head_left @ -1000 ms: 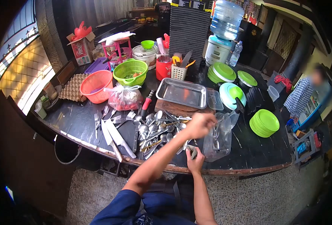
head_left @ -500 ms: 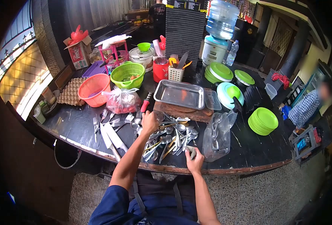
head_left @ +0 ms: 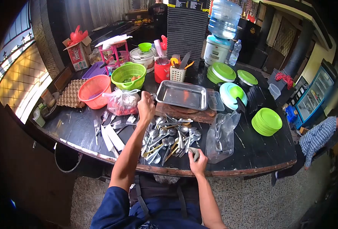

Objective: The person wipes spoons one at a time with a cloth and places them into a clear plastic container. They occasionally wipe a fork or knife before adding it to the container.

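Observation:
My left hand [head_left: 146,108] is closed and raised over the far side of the cutlery pile, beside the knotted plastic bag [head_left: 122,102]. A small dark, shiny bit shows by its fingertips, but I cannot make out what it holds. At the table's front edge, my right hand [head_left: 199,164] is shut on a small greyish cloth [head_left: 194,152]. Between the hands lies a loose heap of spoons and other cutlery [head_left: 169,139]. Several forks [head_left: 117,124] and two large knives [head_left: 113,138] are left of the heap. A clear bag with spoons [head_left: 219,139] lies to the right.
A metal tray [head_left: 182,95] rests on a wooden board [head_left: 191,114] behind the heap. Green plates [head_left: 267,122] are stacked at right. An orange basin [head_left: 95,91], a green basket [head_left: 129,75] and an egg tray [head_left: 72,94] stand at left. A person [head_left: 317,141] is beyond the table's right end.
My left hand has moved up and away from the heap, now covering where a red-handled tool showed. My right hand stays put with the cloth. The person at right has come nearer.

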A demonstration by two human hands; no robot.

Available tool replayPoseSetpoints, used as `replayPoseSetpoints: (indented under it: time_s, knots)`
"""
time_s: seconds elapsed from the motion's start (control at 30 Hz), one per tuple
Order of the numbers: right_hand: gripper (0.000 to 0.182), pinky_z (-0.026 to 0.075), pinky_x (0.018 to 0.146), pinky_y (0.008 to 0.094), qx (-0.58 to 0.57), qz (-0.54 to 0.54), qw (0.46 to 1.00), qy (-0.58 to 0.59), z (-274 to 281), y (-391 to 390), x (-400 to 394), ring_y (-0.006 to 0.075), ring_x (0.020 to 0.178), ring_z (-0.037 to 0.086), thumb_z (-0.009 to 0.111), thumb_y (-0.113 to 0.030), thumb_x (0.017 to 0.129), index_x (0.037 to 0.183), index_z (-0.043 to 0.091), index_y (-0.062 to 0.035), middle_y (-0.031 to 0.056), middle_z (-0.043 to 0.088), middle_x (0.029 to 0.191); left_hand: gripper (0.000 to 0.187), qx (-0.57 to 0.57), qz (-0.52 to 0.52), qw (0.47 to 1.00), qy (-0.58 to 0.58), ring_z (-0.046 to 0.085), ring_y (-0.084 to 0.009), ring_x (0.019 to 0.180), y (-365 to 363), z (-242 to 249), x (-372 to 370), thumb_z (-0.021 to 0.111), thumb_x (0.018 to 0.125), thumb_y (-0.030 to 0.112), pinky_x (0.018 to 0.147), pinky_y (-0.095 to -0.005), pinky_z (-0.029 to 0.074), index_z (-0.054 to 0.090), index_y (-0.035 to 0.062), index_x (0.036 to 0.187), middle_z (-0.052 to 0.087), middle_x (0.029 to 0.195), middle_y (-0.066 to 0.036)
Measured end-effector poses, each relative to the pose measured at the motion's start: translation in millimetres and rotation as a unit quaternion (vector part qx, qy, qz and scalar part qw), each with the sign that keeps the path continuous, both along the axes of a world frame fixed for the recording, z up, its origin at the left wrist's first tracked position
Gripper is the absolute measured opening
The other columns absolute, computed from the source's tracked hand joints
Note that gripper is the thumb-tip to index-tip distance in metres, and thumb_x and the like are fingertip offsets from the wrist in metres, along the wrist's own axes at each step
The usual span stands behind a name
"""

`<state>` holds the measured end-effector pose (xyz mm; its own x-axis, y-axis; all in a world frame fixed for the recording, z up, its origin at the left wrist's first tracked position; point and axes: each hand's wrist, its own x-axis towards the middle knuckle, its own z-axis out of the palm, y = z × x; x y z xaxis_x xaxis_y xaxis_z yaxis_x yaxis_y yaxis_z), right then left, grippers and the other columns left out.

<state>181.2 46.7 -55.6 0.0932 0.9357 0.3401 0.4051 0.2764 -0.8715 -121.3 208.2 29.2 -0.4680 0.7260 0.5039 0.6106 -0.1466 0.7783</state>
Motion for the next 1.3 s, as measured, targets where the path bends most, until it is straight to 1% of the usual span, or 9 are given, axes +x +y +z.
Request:
replayPoseSetpoints:
  time_s: [0.1, 0.3, 0.47, 0.6, 0.7, 0.87, 1.07, 1.13, 1.3]
  knots:
    - [0.018, 0.056, 0.074, 0.0389, 0.006, -0.001, 1.000, 0.004, 0.7, -0.1, 0.1, 0.0316, 0.082, 0.076, 0.077, -0.015, 0.089, 0.099, 0.072, -0.0006, 0.0167, 0.075, 0.087, 0.010, 0.120, -0.056, 0.987, -0.091, 0.071, -0.0177, 0.071, -12.2, 28.1, 7.2, 0.055, 0.105, 0.003, 0.061, -0.0303, 0.053, 0.048, 0.0037, 0.111, 0.071, 0.088, -0.012]
    - [0.018, 0.056, 0.076, 0.0391, 0.013, -0.003, 1.000, 0.006, -4.2, 1.1, 0.8, 0.0319, 0.084, 0.075, 0.076, -0.015, 0.090, 0.100, 0.072, -0.0015, 0.0163, 0.075, 0.089, 0.013, 0.148, -0.174, 0.917, -0.327, 0.066, -0.0154, 0.064, -55.7, 27.0, 31.6, 0.055, 0.108, 0.013, 0.053, -0.0265, 0.052, 0.045, 0.0097, 0.116, 0.066, 0.095, -0.011]
    - [0.025, 0.056, 0.079, 0.0393, 0.029, -0.032, 0.999, -0.001, -2.5, -0.4, -2.9, 0.0332, 0.089, 0.075, 0.076, -0.016, 0.091, 0.111, 0.069, -0.0022, 0.0166, 0.076, 0.094, 0.012, 0.007, -0.156, 0.849, -0.504, 0.044, -0.0076, 0.047, -140.3, -10.5, 81.4, 0.055, 0.109, 0.018, 0.039, -0.0234, 0.032, 0.048, 0.0089, 0.108, 0.061, 0.084, -0.005]
    - [0.028, 0.057, 0.082, 0.0402, -0.038, -0.045, 0.992, 0.111, 29.1, -11.8, -19.6, 0.0314, 0.089, 0.075, 0.074, -0.017, 0.094, 0.117, 0.068, -0.0028, 0.0153, 0.076, 0.101, 0.019, -0.106, -0.167, 0.832, -0.519, 0.044, -0.0052, 0.055, -177.2, -63.3, 112.3, 0.053, 0.109, 0.016, 0.047, -0.0238, 0.032, 0.060, 0.0051, 0.095, 0.058, 0.077, -0.001]
    - [0.034, 0.055, 0.090, 0.0404, 0.146, 0.079, 0.985, -0.054, 46.1, -20.5, -31.7, 0.0321, 0.104, 0.069, 0.071, -0.008, 0.089, 0.123, 0.070, -0.0061, 0.0131, 0.073, 0.117, 0.014, -0.157, -0.187, 0.752, -0.612, 0.045, -0.0074, 0.059, -194.5, -62.2, 136.3, 0.051, 0.099, 0.009, 0.053, -0.0254, 0.035, 0.063, 0.0034, 0.102, 0.055, 0.075, 0.002]
    - [0.051, 0.054, 0.087, 0.0404, 0.234, 0.126, 0.935, -0.236, 59.6, -14.9, -25.4, 0.0316, 0.099, 0.065, 0.062, 0.001, 0.078, 0.127, 0.074, -0.0109, 0.0067, 0.071, 0.127, 0.021, -0.234, -0.263, 0.722, -0.596, 0.040, -0.0053, 0.055, -211.9, -29.8, 131.4, 0.043, 0.102, 0.014, 0.048, -0.0261, 0.032, 0.054, 0.0086, 0.119, 0.051, 0.077, 0.002]
    - [0.045, 0.055, 0.086, 0.0386, 0.206, 0.050, 0.959, -0.190, 58.5, -5.5, -26.8, 0.0327, 0.097, 0.067, 0.069, 0.002, 0.077, 0.121, 0.076, -0.0065, 0.0114, 0.073, 0.123, 0.014, -0.266, -0.335, 0.779, -0.458, 0.047, -0.0074, 0.058, -221.4, -23.0, 137.5, 0.044, 0.110, 0.011, 0.051, -0.0254, 0.036, 0.041, 0.0057, 0.122, 0.059, 0.074, -0.003]
    - [0.044, 0.056, 0.081, 0.0399, 0.156, 0.071, 0.984, -0.043, 38.7, 5.5, -23.7, 0.0345, 0.088, 0.068, 0.065, 0.007, 0.078, 0.120, 0.075, -0.0043, 0.0152, 0.074, 0.113, 0.013, -0.228, -0.347, 0.789, -0.454, 0.051, -0.0090, 0.060, -220.4, -39.2, 138.2, 0.046, 0.111, 0.012, 0.054, -0.0251, 0.038, 0.037, 0.0066, 0.119, 0.063, 0.073, -0.006]
    - [0.025, 0.051, 0.066, 0.0291, -0.138, 0.111, 0.968, 0.175, 59.5, -36.9, -44.4, 0.0057, 0.077, 0.059, 0.063, -0.016, 0.101, 0.116, 0.072, 0.0015, 0.0010, 0.069, 0.082, 0.021, -0.219, -0.283, 0.830, -0.428, 0.054, -0.0093, 0.062, -211.3, -32.8, 127.5, 0.052, 0.111, 0.019, 0.052, -0.0250, 0.041, 0.035, 0.0077, 0.111, 0.063, 0.076, -0.008]
